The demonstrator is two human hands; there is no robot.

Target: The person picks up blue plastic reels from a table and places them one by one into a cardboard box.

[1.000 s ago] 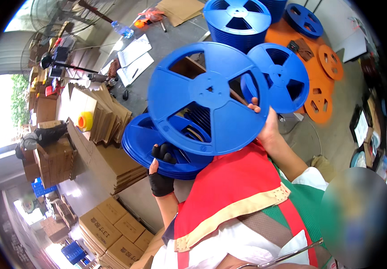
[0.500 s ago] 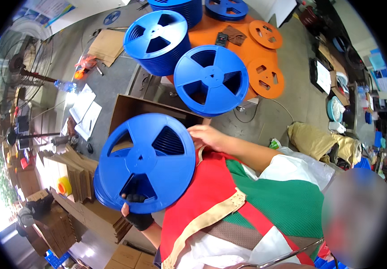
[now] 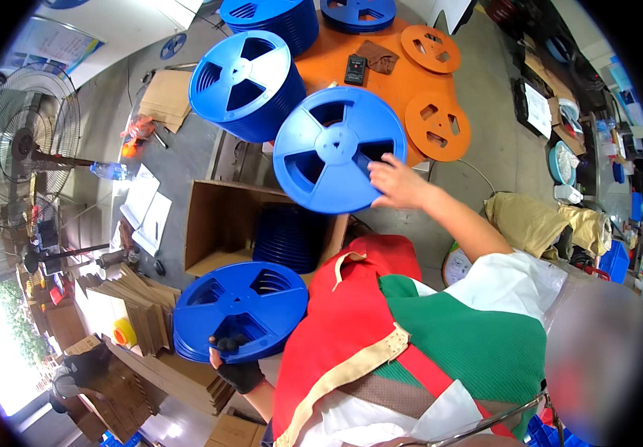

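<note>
My left hand, in a dark glove with bare fingertips, grips a small stack of blue reels at the lower left. Its fingers reach through an opening in the top reel. Over a taller stack, my bare right hand touches the right rim of the top blue reel. Its fingers are apart at the reel's opening, and the thumb is by the outer edge. Between the two hands stands an open cardboard box, with more dark blue reels stacked inside on its right.
Another tall blue reel stack stands at the far left of the orange surface. Orange reels, a small black device and a brown cloth lie there too. Flat cardboard and a fan are at left.
My right hand has moved up and right onto the tall stack's top reel. The stack in my left hand has gone lower and lies flatter, uncovering the box's contents. The view has shifted slightly.
</note>
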